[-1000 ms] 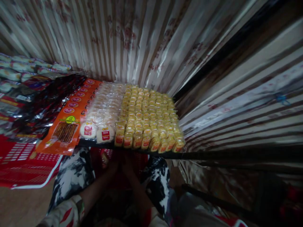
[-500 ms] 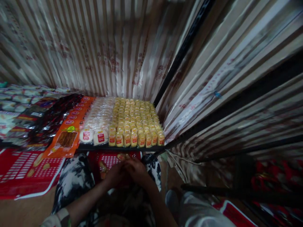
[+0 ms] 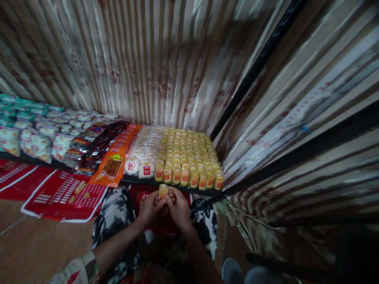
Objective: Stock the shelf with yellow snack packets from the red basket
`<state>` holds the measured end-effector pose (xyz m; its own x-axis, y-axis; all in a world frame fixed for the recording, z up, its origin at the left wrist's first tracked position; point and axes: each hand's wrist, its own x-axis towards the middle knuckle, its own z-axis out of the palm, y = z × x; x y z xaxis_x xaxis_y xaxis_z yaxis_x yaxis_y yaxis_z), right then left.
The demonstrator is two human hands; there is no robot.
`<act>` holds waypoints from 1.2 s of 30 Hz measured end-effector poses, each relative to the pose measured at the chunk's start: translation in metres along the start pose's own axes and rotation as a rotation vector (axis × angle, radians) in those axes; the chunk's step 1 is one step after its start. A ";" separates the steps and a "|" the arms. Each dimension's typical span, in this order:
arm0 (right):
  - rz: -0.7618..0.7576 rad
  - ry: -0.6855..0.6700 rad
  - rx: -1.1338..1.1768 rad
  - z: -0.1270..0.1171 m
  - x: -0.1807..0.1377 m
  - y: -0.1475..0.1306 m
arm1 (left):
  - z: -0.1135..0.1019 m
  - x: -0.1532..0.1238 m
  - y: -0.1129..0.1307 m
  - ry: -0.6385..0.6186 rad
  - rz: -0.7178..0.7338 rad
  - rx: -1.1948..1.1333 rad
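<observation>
Between my knees, my left hand (image 3: 150,207) and my right hand (image 3: 179,209) meet around a small yellow wrapped cake (image 3: 163,191). The cake stands upright with its label facing me, and the fingers of both hands are closed on it. Just beyond it, rows of similar yellow wrapped cakes (image 3: 185,173) fill the right end of a low dark shelf (image 3: 142,181). White round wrapped pastries (image 3: 146,169) sit to their left. Below my hands, partly hidden, is a red basket (image 3: 135,197).
An orange snack packet (image 3: 114,161) overhangs the shelf's front edge, beside dark packets (image 3: 91,152) and white bags (image 3: 35,142). Red printed panels (image 3: 65,193) hang below. A striped curtain (image 3: 166,59) and dark poles (image 3: 257,71) close the back and right. Someone's shoes (image 3: 232,270) show at lower right.
The view has swung left, so the shelf appears farther right. My hands have raised the yellow cake, which now shows upright near the shelf's front edge.
</observation>
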<state>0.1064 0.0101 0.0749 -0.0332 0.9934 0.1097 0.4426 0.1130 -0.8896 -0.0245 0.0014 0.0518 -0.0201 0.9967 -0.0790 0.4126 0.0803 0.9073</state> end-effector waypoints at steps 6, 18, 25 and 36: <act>-0.062 0.031 -0.056 0.023 0.027 -0.008 | -0.021 0.021 0.001 0.239 0.096 0.056; -0.201 0.262 -0.265 0.033 0.033 0.006 | -0.017 0.055 0.000 0.273 0.059 0.123; -0.219 0.248 -0.238 0.034 0.042 0.025 | -0.009 0.061 0.002 0.320 0.142 0.300; -0.167 0.216 -0.206 0.042 0.044 0.031 | -0.008 0.064 0.016 0.333 0.137 0.335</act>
<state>0.0814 0.0577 0.0333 0.0608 0.9321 0.3572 0.6192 0.2454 -0.7459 -0.0263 0.0664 0.0643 -0.2127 0.9526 0.2175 0.7013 -0.0062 0.7129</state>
